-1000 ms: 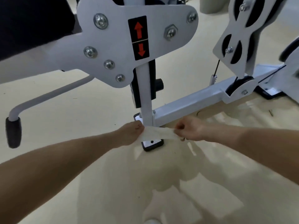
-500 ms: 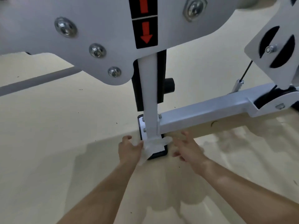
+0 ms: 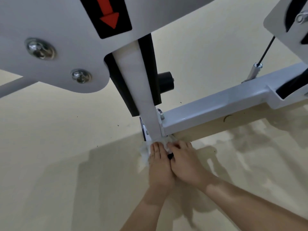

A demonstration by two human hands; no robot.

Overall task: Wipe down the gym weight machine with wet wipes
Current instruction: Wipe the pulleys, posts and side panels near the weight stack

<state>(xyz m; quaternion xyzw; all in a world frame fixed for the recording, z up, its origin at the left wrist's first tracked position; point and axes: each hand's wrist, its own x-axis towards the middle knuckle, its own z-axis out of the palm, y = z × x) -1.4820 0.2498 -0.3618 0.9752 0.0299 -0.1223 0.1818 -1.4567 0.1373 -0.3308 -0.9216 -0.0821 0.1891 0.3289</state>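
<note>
Your left hand point(image 3: 159, 162) lies flat on the wet wipe point(image 3: 144, 153). Its fingers are straight and side by side, and it presses the wipe down at the bottom of the white post point(image 3: 153, 124). Your right hand point(image 3: 185, 161) is just beside it, and the two hands touch along their inner edges. Its fingers bend down onto the same wipe, but I cannot tell if they pinch it or only push on it.

The wipe is crumpled under both hands. White parts of it show at the outer side of your left hand and just past your fingertips, against the foot of the post. The foot plate point(image 3: 144, 130) shows just beyond your left fingertips, and a small black corner shows between your hands.

From the grip the post rises toward you, with black strips on both sides. To the right of your hands a pale beam point(image 3: 216, 105) runs away, low over the floor point(image 3: 66, 147). A black knob point(image 3: 165, 82) sticks out behind the post, higher up.

Above everything hangs a big white plate point(image 3: 58, 17) with bolts point(image 3: 40, 49) and a red arrow point(image 3: 109, 15) pointing down. Far to the right, a thin cable point(image 3: 265, 50) goes up from the beam. Your shadow lies on the floor around your arms.
</note>
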